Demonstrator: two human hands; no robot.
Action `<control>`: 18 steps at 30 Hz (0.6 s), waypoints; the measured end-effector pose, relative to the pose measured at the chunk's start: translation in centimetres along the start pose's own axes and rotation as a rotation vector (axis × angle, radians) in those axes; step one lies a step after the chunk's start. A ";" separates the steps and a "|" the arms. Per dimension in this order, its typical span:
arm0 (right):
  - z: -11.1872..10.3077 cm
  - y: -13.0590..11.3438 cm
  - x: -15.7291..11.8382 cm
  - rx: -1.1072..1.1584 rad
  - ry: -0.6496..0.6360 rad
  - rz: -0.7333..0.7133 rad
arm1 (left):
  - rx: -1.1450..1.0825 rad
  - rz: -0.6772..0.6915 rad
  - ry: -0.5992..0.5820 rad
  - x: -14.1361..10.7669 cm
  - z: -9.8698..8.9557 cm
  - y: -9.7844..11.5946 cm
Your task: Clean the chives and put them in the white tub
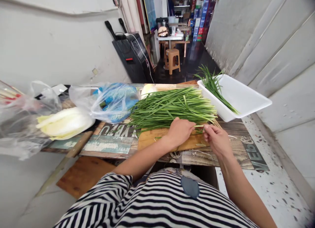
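Note:
A large pile of green chives (169, 106) lies on a wooden cutting board (150, 141), pale stem ends toward the right. At the pile's near edge, my left hand (181, 131) is closed around a thin chive stalk (199, 126), whose pale end sticks out to the right. The fingertips of my right hand (218, 139) are pinched on that pale end. Whether the left hand holds more than one stalk is hidden by its fingers. Behind and to the right, a white plastic tub (246, 96) holds a small bunch of chives (214, 88) leaning over its left rim.
On the table (110, 144), a napa cabbage (66, 123) and clear plastic bags (22, 123) sit at the left. A bag with blue contents (115, 101) and a white cabbage piece (148, 90) lie beside the pile. A knife (80, 144) rests near the front edge.

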State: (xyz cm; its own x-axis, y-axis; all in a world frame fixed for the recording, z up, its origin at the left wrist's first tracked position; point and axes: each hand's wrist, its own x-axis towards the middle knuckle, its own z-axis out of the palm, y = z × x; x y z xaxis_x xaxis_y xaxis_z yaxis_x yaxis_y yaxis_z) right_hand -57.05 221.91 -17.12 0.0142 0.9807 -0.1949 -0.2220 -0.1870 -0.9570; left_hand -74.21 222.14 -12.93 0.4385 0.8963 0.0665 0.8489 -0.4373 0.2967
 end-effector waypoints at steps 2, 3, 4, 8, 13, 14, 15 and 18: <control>0.2 -0.3 -0.1 0.065 -0.023 0.050 | 0.033 0.000 0.004 -0.1 0.1 0.0; 0.3 -0.4 -0.2 0.088 -0.029 0.069 | 0.048 0.005 0.005 -0.1 0.1 0.0; 0.3 -0.5 -0.3 0.106 -0.033 0.083 | 0.062 0.008 0.006 -0.2 0.1 0.0; 0.5 -0.8 -0.6 0.103 -0.060 0.071 | 0.088 0.004 0.001 -0.4 0.0 0.0; 0.7 -0.7 -0.7 0.068 -0.068 0.007 | 0.104 0.022 0.016 -0.7 -0.1 0.0; 0.7 -0.6 -0.7 0.063 -0.064 0.002 | 0.106 0.024 0.019 -0.8 -0.1 0.0; 0.7 -0.6 -0.7 0.059 -0.056 -0.004 | 0.108 0.024 0.020 -0.8 -0.1 0.0; 0.8 -0.5 -0.7 0.048 -0.025 -0.014 | 0.096 0.020 0.001 -1.0 0.0 0.2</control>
State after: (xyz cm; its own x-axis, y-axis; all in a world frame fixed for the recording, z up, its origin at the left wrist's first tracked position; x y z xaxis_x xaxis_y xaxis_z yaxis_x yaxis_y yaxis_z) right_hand -57.70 221.34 -16.32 -0.0067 0.9845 -0.1751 -0.2681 -0.1705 -0.9482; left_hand -74.53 221.17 -12.91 0.4557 0.8872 0.0727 0.8641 -0.4605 0.2030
